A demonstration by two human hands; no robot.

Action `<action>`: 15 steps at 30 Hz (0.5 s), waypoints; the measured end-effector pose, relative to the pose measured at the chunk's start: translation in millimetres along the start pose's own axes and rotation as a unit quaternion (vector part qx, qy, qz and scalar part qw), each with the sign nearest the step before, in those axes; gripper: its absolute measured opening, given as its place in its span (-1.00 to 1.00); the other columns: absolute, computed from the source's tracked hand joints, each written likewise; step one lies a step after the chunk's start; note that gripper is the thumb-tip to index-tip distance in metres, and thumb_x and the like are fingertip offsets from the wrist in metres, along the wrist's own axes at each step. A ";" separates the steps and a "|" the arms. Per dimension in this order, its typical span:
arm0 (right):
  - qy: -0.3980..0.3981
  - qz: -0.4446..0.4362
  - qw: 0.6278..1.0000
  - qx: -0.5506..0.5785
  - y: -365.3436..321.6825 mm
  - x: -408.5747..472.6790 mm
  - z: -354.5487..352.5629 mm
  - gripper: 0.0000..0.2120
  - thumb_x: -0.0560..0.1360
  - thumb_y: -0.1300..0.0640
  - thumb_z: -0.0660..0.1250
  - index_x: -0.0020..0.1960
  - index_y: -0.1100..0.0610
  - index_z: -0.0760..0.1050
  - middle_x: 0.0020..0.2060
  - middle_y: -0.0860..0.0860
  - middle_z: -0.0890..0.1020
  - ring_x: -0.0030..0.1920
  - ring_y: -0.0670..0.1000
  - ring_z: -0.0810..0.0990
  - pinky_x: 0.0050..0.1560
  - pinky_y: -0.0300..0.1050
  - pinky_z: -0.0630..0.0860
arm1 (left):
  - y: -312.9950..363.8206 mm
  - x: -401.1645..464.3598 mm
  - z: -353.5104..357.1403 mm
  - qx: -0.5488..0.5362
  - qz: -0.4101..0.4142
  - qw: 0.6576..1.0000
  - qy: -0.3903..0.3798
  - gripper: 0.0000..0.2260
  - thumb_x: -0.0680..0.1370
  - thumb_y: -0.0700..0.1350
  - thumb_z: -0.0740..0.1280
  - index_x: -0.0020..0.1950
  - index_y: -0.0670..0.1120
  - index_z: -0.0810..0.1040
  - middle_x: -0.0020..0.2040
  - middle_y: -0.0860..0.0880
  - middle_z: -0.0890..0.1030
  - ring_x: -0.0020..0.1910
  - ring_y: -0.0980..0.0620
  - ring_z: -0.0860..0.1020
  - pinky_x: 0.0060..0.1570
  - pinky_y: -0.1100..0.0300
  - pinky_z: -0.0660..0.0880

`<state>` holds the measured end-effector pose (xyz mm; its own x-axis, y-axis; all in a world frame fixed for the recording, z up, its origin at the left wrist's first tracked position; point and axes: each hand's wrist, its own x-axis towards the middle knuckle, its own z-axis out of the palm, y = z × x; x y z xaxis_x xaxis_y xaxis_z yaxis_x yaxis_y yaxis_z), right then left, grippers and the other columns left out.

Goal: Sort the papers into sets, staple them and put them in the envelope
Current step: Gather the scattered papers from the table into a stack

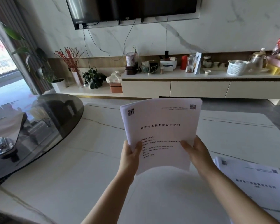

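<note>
- The left hand [130, 156] and the right hand [196, 152] hold a stack of papers [160, 131] up in the air above the surface [71, 175], near the middle of the view.
- Left fingers are curled behind the stack's lower left edge with the thumb pressed on the front sheet; the right hand grips the lower right edge the same way, thumb on the front.
- The top sheet is white, printed with a heading line, several short lines of text lower down, and a square code in each upper corner. The upper edge of the stack fans slightly, showing many sheets.
- A second pile of papers [255, 183] lies flat on the surface at the right, just beside the right forearm, its front page also printed.
- The surface is pale marble-look stone with thin dark veins.
- A dark round glass top [44, 126] overlaps the surface at the left and mirrors the room.
- Beyond the surface runs a long low cabinet [199, 88] with cream drawer fronts against a white marble wall.
- On the cabinet stand a white basket [236, 67], a red jar [184, 62], a dark bowl [149, 67], cups and a glass jug [257, 62].
- A television [131, 8] hangs on the wall above, with cables trailing down.
- A leafy potted plant [93, 77], a vase of red twigs [68, 58] and a tissue box [115, 85] stand on the lower shelf at the left, near a bright window [0, 54].
</note>
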<state>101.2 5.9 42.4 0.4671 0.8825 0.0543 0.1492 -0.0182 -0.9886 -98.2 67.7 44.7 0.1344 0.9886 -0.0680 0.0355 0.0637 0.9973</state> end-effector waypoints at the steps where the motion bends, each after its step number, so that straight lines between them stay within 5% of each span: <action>1: -0.001 0.012 1.000 -0.001 3.2 0.2 -1.0 -0.76 0.56 0.24 0.27 0.19 0.05 0.44 0.00 -0.07 0.63 0.00 -0.11 0.59 -0.11 -0.27 0.46 | -3.7 -1.9 -0.9 -0.006 -0.003 1.000 -0.003 -0.84 0.59 -0.12 0.30 0.15 -0.03 0.41 0.07 -0.10 0.59 0.05 -0.08 0.57 0.08 -0.08 0.53; 9: -0.004 0.094 0.995 -0.021 44.9 -14.2 5.8 -0.70 0.55 0.32 0.23 0.23 0.06 0.40 0.08 0.02 0.58 0.11 0.04 0.53 0.15 -0.07 0.42 | -46.1 -4.9 3.2 0.051 -0.026 0.998 -0.030 -0.88 0.61 -0.15 0.24 0.10 0.06 0.40 0.11 -0.05 0.56 0.11 -0.01 0.53 0.13 0.04 0.49; 15: -0.006 0.099 0.994 -0.052 51.7 -15.3 2.3 -0.70 0.54 0.33 0.19 0.18 0.02 0.38 0.03 -0.03 0.57 0.02 -0.06 0.52 0.07 -0.14 0.38 | -54.2 1.0 4.8 0.080 -0.048 0.994 -0.049 -0.84 0.60 -0.14 0.26 0.17 -0.05 0.36 0.12 -0.06 0.54 0.08 -0.02 0.53 0.00 0.14 0.47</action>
<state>99.8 -7.4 -9.9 0.4862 0.8623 -0.1413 0.1445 -0.2388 -0.9603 -95.3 64.5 -9.6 0.2185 0.9603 -0.1736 0.2095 0.1276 0.9695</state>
